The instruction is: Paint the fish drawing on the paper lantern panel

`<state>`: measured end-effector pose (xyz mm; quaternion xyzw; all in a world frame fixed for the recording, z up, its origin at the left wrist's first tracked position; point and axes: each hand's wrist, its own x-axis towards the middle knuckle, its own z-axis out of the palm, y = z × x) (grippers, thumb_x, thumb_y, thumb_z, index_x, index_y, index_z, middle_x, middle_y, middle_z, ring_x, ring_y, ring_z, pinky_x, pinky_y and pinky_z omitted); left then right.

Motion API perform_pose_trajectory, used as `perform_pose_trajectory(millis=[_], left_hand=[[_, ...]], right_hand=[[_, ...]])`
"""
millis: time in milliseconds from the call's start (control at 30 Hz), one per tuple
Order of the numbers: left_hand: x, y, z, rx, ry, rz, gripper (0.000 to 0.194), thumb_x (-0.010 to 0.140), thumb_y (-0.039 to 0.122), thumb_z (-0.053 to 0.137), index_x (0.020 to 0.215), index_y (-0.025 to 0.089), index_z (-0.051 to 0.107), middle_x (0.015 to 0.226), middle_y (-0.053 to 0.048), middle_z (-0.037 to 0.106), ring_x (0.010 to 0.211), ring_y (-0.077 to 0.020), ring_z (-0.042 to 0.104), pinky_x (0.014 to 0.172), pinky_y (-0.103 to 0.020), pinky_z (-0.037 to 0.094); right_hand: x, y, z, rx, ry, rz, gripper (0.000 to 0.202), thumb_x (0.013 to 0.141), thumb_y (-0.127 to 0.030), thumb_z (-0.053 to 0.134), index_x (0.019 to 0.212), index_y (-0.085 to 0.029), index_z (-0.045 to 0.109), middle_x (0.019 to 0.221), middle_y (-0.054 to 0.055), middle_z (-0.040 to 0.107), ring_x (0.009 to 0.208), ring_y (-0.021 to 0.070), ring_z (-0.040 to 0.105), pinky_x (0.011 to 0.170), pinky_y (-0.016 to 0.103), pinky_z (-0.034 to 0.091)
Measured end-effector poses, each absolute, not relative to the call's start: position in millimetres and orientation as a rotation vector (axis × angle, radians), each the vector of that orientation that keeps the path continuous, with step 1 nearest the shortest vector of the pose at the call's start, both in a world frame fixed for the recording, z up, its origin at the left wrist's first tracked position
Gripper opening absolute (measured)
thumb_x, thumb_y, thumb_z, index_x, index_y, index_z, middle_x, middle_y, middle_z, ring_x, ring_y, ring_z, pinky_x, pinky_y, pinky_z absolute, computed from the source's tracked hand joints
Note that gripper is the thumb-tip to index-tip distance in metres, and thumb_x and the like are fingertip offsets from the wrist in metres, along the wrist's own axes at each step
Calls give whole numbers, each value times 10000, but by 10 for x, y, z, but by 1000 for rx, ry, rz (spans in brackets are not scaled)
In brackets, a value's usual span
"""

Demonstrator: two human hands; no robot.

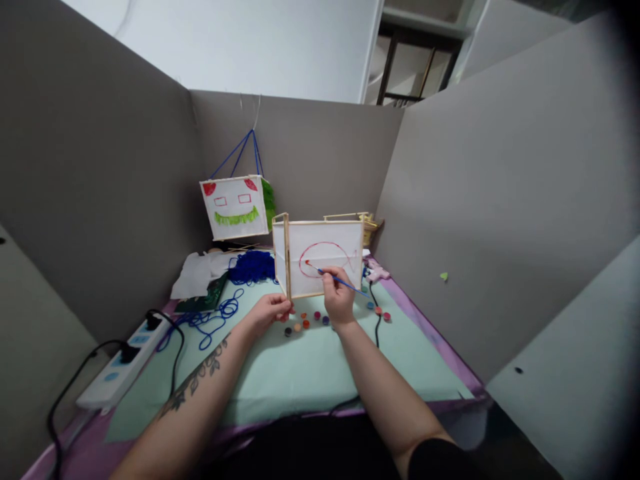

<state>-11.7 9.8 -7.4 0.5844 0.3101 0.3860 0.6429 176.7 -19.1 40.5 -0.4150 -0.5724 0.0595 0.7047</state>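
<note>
My left hand (274, 312) pinches the lower front corner of a lantern (320, 233), a light wooden frame covered in white paper or cloth, holding it above the table. A red fish-like outline is drawn on the panel facing me. Closed around a blue paintbrush (345, 283) is my right hand (338, 297). The brush tip, reddish, is at the panel inside the left part of the outline. Below the lantern, small round paint pots (306, 324) of several colours sit on the pale green table cover.
A finished-looking lantern (235, 213) with a face hangs from blue cords at the back wall. Blue yarn (253, 267) and white cloth (197, 273) lie at the back left. A power strip (125, 360) with black cables lines the left edge. Grey partitions (300, 153) surround the table (290, 380).
</note>
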Motion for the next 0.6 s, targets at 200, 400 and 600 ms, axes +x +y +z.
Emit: perform_pose_trajectory(millis=[200,400,600], left_hand=[[-114,98,-73,1323,718,876,305,670,384,734,707,103,623,683,-73,637,492,-80,451,492,-229,311],[-114,96,-64,1358,714,878,296,684,383,725,710,103,632,666,-69,628,495,-81,451,488,-229,285],[-117,96,-65,1350,724,876,290,685,378,721,699,107,619,679,-73,633,493,-80,448,496,-230,283]], right_hand=[[1745,-175,420,-898,-1286,118,144,832,-232,484,854,-185,619,807,34,636,761,160,597,684,276,470],[1764,-205,438,-926,-1282,121,147,837,-223,477,855,-178,615,781,27,627,740,154,582,667,266,456],[1754,-185,430,-887,-1293,122,138,835,-226,482,855,-184,612,812,34,631,765,158,591,685,275,467]])
